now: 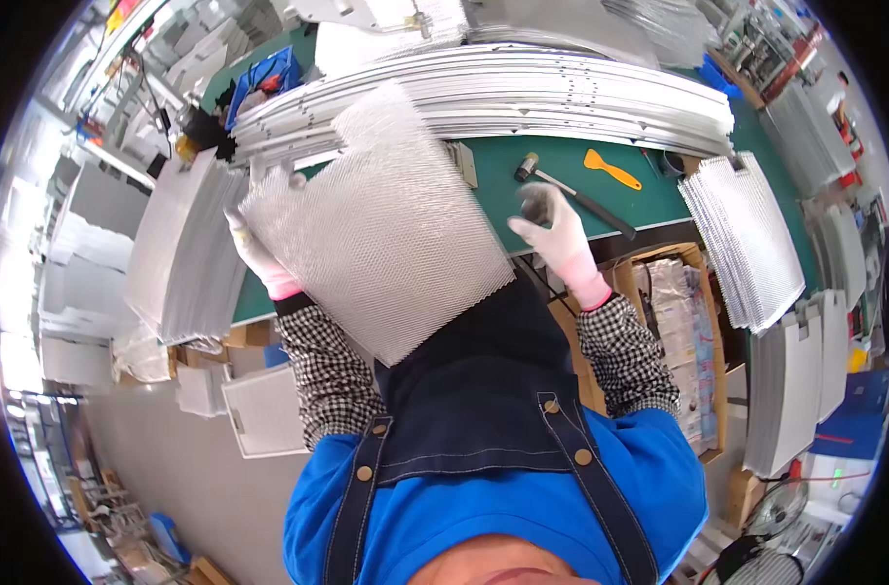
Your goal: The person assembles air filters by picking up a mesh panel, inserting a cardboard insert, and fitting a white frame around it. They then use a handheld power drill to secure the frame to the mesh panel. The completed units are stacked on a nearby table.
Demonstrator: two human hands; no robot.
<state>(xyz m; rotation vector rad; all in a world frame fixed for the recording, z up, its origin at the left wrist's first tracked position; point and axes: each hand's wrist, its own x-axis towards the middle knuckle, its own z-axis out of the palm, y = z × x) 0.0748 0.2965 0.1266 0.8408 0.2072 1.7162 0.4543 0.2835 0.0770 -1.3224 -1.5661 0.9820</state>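
Observation:
A silver metal mesh sheet with a notched far end is tilted in front of my apron. My left hand, in a white and pink glove, grips its left edge, and the sheet partly covers those fingers. To the right of the sheet, my right hand is raised with thumb and fingers apart and nothing between them. Its glove has dark fingertips. Just beyond that hand a mallet with a dark handle lies on the green table. An orange-yellow scraper rests farther right.
Long silver metal strips are piled across the table's far side. Mesh sheets stand stacked at the left and right. A blue bin sits at the far left. Below the table's right part is an open cardboard box.

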